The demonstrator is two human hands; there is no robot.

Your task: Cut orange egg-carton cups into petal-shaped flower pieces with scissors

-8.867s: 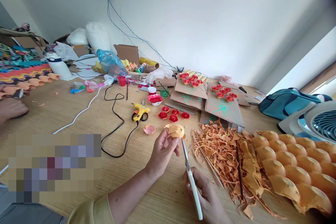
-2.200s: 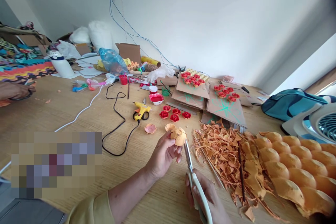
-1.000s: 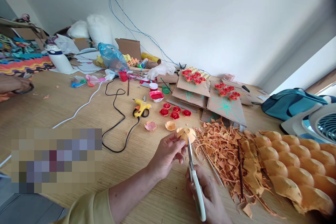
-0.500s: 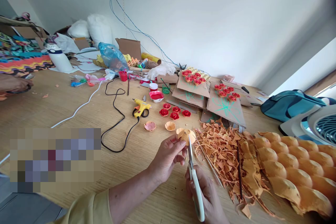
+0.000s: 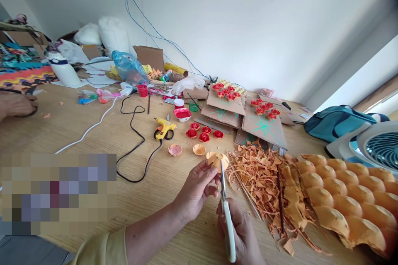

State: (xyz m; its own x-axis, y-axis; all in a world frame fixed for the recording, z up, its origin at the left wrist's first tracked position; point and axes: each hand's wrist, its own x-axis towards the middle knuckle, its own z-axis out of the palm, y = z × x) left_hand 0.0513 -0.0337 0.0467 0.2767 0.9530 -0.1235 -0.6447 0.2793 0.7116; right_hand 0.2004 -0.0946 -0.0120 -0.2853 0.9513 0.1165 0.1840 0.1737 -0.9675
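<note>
My left hand (image 5: pixel 199 184) pinches an orange egg-carton cup (image 5: pixel 214 158) cut into petals, its closed end turned up. In my right hand (image 5: pixel 238 227) is a pair of scissors (image 5: pixel 229 225) with white handles, and its blades reach up to the cup's near edge. Beyond them on the table sit an orange petal cup (image 5: pixel 199 149) and a pinkish one (image 5: pixel 175 150). Several red paper roses (image 5: pixel 204 137) stand a little farther back. Just right of my hands spreads a heap of orange carton scraps (image 5: pixel 255 174).
An orange egg tray (image 5: pixel 336 186) lies at the right, near a fan (image 5: pixel 379 147) and a teal bag (image 5: pixel 336 122). A yellow glue gun (image 5: pixel 164 129) with a black cord rests left of the roses. Cardboard pieces (image 5: pixel 264 126) hold more roses. Another person's hand (image 5: pixel 20 104) is at far left.
The whole view has shifted slightly, so things appear a little farther left. My hands keep the same hold on the cup and scissors. The other person's hand has moved a little.
</note>
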